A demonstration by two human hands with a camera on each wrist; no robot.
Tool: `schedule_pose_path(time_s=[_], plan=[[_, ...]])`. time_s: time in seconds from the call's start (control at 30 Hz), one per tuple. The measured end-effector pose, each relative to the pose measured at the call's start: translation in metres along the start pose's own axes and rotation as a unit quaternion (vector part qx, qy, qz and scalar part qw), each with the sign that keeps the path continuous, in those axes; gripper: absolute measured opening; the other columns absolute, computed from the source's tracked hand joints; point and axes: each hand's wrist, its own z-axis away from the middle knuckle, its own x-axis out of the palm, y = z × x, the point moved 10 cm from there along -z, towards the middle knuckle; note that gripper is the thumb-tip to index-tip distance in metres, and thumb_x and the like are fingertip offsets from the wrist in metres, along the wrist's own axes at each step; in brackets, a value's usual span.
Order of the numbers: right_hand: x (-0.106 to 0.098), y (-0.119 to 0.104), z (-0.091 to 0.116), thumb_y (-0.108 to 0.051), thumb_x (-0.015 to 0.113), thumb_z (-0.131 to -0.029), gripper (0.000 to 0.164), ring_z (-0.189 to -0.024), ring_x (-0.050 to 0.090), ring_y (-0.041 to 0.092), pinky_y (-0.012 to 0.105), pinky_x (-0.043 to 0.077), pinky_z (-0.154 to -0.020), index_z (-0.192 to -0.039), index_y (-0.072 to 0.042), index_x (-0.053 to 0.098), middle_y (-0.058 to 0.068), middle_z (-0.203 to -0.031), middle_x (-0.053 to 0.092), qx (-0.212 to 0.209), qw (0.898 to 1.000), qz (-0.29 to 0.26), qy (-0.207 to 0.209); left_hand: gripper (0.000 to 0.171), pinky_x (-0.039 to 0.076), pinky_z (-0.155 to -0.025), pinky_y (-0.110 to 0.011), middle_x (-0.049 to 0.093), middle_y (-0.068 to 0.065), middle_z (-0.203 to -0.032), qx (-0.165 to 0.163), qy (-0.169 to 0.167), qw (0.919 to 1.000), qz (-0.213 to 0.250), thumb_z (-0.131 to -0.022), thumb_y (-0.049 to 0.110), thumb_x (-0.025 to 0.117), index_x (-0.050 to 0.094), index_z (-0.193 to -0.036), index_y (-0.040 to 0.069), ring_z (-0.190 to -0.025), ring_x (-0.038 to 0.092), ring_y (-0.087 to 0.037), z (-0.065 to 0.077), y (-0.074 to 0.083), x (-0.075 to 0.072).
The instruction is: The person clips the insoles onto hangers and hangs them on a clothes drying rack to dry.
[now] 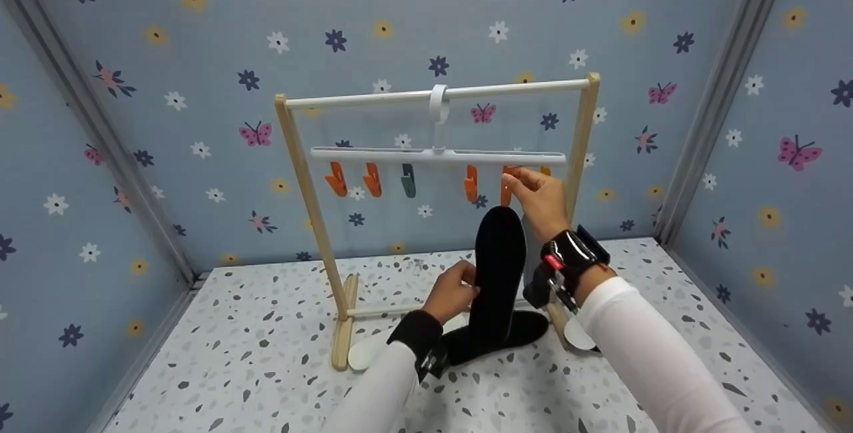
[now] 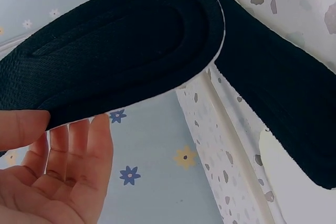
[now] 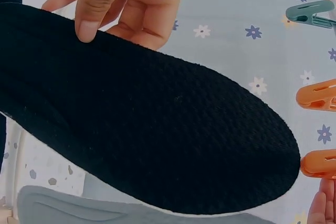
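Note:
My left hand point(image 1: 454, 292) grips a black insole point(image 1: 496, 273) by its side edge, thumb on one face and fingers behind, as the left wrist view shows. The insole stands upright with its rounded forefoot end at the top. That end is right at the lower tip of an orange clothespin point(image 3: 319, 163) on the hanger point(image 1: 373, 154). With thumb and fingers, my right hand point(image 1: 538, 201) pinches this clothespin, covering part of it. A second black insole point(image 2: 278, 87) lies below on the floor surface.
The white hanger hooks over a wooden rack's rail point(image 1: 520, 88). Orange clothespins point(image 1: 336, 181) and a green clothespin point(image 1: 408, 182) hang along it; a yellow clothespin point(image 1: 545, 171) is behind my right hand. A grey insole point(image 3: 79, 209) is beside the black one. Pale insoles point(image 1: 365, 355) lie beneath.

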Motion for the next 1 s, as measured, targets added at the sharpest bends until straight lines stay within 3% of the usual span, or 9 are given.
schedule_pose_path(time_s=[0.2, 0.4, 0.57, 0.7, 1.0], plan=[[-0.0033, 0.0012, 0.001, -0.03, 0.066, -0.089, 0.035, -0.095, 0.058, 0.011, 0.022, 0.045, -0.079, -0.114, -0.006, 0.069, 0.009, -0.11, 0.069, 0.024, 1.0, 0.012, 0.004, 0.012, 0.053, -0.059, -0.029, 0.058, -0.007, -0.092, 0.011, -0.002, 0.9999, -0.011, -0.087, 0.001, 0.054, 0.055, -0.097, 0.006, -0.081, 0.058, -0.016, 0.0003, 0.0048, 0.0], [-0.0043, 0.0045, 0.0022, -0.033, 0.068, -0.087, 0.036, -0.106, 0.059, 0.013, 0.028, 0.046, -0.09, -0.114, -0.009, 0.069, 0.007, -0.113, 0.068, 0.05, 0.999, 0.002, 0.009, 0.012, 0.055, -0.063, -0.036, 0.058, -0.008, -0.092, 0.007, -0.006, 0.9999, -0.005, -0.087, 0.001, 0.054, 0.056, -0.098, 0.005, -0.078, 0.058, -0.016, 0.0009, 0.0037, 0.0012], [-0.0065, 0.0051, 0.0027, -0.027, 0.069, -0.087, 0.032, -0.097, 0.06, 0.01, 0.021, 0.047, -0.081, -0.112, -0.006, 0.07, 0.01, -0.11, 0.069, 0.046, 0.998, -0.019, 0.032, 0.012, 0.056, -0.068, -0.043, 0.058, -0.008, -0.092, 0.003, -0.006, 1.0, 0.005, -0.086, -0.001, 0.054, 0.056, -0.097, 0.005, -0.079, 0.059, -0.017, 0.0006, 0.0032, 0.0026], [-0.0069, 0.0064, 0.0027, -0.026, 0.069, -0.086, 0.033, -0.094, 0.059, 0.01, 0.018, 0.045, -0.076, -0.111, -0.005, 0.07, 0.011, -0.11, 0.069, 0.045, 0.998, -0.032, 0.04, 0.012, 0.056, -0.064, -0.038, 0.058, -0.008, -0.09, -0.001, -0.003, 1.0, 0.004, -0.085, -0.001, 0.054, 0.055, -0.096, 0.004, -0.077, 0.058, -0.016, 0.0004, 0.0017, 0.003], [-0.0059, 0.003, 0.0015, -0.02, 0.07, -0.086, 0.03, -0.097, 0.062, 0.012, 0.024, 0.049, -0.085, -0.109, -0.002, 0.07, 0.014, -0.108, 0.068, 0.034, 0.997, -0.049, 0.054, 0.011, 0.055, -0.063, -0.033, 0.058, -0.008, -0.091, -0.001, -0.007, 0.9999, 0.009, -0.086, 0.0, 0.055, 0.055, -0.096, 0.005, -0.077, 0.057, -0.015, -0.0005, 0.0029, 0.0016]])
